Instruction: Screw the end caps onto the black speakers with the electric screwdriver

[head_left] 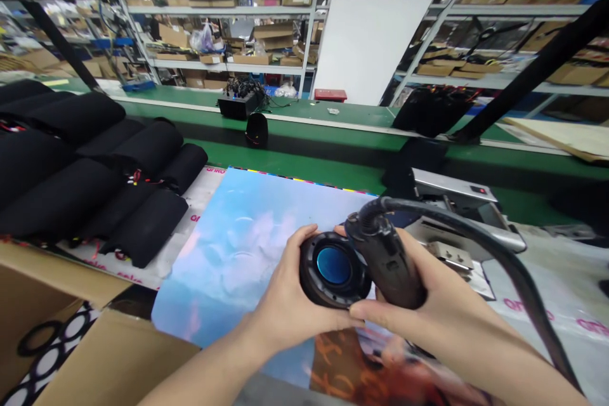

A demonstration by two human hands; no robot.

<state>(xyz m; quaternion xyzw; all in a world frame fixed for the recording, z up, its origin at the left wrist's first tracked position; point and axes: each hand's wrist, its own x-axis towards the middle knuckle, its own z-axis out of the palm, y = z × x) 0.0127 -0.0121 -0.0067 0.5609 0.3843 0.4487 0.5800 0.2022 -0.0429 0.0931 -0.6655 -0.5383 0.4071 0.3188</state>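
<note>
My left hand [285, 295] grips a round black part with a blue centre [332, 268], held low over a printed blue sheet [247, 235] on the bench. My right hand [428, 304] is wrapped around a black corded power tool [387, 260], whose tip rests against the right side of the round part. The tool's thick black cable [504, 260] arcs up and runs off to the lower right.
A stack of black fabric-covered cylinders [85, 165] lies at the left. Below them an open cardboard box [95, 342] holds black rings. A metal fixture [466, 216] stands right of my hands. A green conveyor [304, 133] runs behind, carrying a small black speaker [256, 130].
</note>
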